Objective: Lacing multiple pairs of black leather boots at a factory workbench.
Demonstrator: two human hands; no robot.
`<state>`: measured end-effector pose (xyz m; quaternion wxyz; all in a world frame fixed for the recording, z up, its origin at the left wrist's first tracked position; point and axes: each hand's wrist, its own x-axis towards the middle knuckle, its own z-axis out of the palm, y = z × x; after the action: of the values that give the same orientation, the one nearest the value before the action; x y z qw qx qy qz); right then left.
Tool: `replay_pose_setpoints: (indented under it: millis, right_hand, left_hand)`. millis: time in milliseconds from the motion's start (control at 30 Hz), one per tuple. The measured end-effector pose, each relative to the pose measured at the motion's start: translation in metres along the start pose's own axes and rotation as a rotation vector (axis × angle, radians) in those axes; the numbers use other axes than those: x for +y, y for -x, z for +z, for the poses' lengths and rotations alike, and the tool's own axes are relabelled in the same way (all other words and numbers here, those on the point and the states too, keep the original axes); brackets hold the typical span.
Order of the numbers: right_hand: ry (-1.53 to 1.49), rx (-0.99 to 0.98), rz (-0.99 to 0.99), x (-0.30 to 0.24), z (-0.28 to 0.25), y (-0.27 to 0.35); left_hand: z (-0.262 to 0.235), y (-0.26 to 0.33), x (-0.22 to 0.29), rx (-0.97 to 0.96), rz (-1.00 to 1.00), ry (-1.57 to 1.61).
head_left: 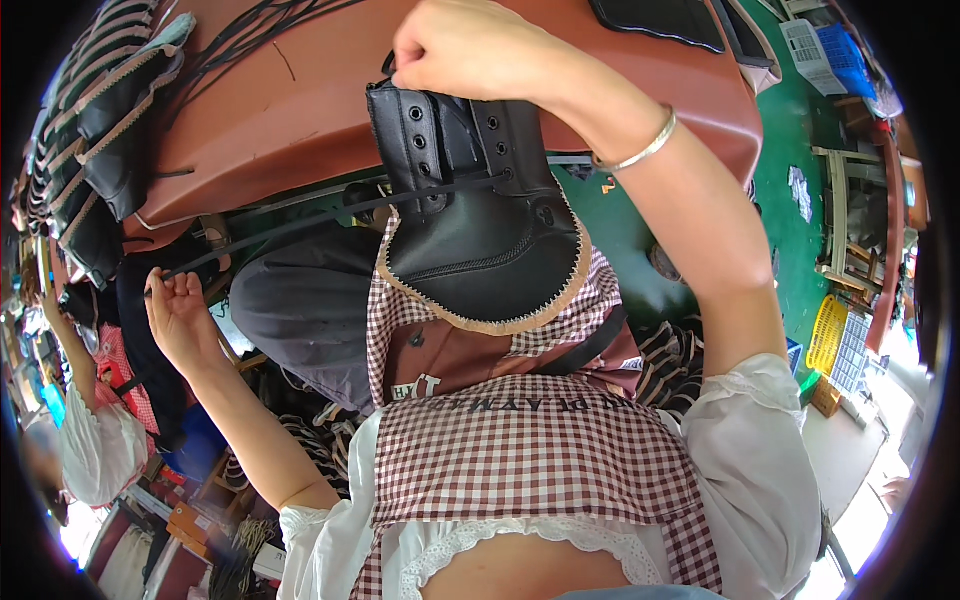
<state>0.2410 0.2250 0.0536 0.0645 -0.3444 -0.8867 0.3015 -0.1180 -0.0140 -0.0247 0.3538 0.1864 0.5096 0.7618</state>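
Observation:
A black leather boot upper [480, 240] hangs in front of me at the table's near edge, toe part down, with metal eyelets and a zigzag-stitched tan border. My right hand [450, 50] is closed at its top edge; what lies inside the fingers is partly hidden. From an eyelet on the right row, a black shoelace [330, 215] runs taut across the upper to the left. Its far end is pinched in my left hand [180, 315], the fingers curled.
The brown table [280, 130] bears loose black laces [235, 50], a row of boot uppers [110, 130] at left and a flat black piece [660, 22] at right. A co-worker's arm [75, 360] shows at far left. Baskets [828, 335] stand at right.

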Motion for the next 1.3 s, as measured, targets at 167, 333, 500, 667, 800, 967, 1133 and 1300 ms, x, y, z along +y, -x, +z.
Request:
replay_pose_setpoints:
  millis: [167, 333, 500, 667, 800, 967, 1133, 1300]
  right_hand:
    - [-0.625, -0.043, 0.137, -0.006, -0.008, -0.032]
    - [-0.939, 0.42, -0.103, 0.063, -0.025, -0.074]
    - [0.129, 0.476, 0.099, 0.047, 0.002, -0.002]
    - [0.074, 0.607, -0.234, 0.017, 0.067, 0.077]
    - [-0.079, 0.472, -0.119, 0.001, 0.099, 0.086]
    - [-0.083, 0.491, -0.11, 0.001, 0.105, 0.085]
    - [-0.072, 0.486, -0.094, -0.001, 0.107, 0.085]
    - [-0.068, 0.484, -0.096, -0.001, 0.108, 0.083]
  left_hand:
    - [-0.02, 0.02, -0.018, -0.061, -0.078, 0.116]
    - [0.067, 0.044, -0.046, -0.16, -0.268, 0.141]
    - [0.084, 0.057, -0.052, 0.172, -0.151, 0.201]
    - [0.131, 0.093, -0.06, -0.09, -0.093, -0.331]
    - [0.181, 0.113, -0.071, -0.631, 0.088, -0.865]
    - [0.186, 0.108, -0.076, -0.675, 0.304, -1.076]
    - [0.191, 0.106, -0.075, -0.711, 0.392, -1.187]
    - [0.199, 0.103, -0.074, -0.762, 0.447, -1.262]
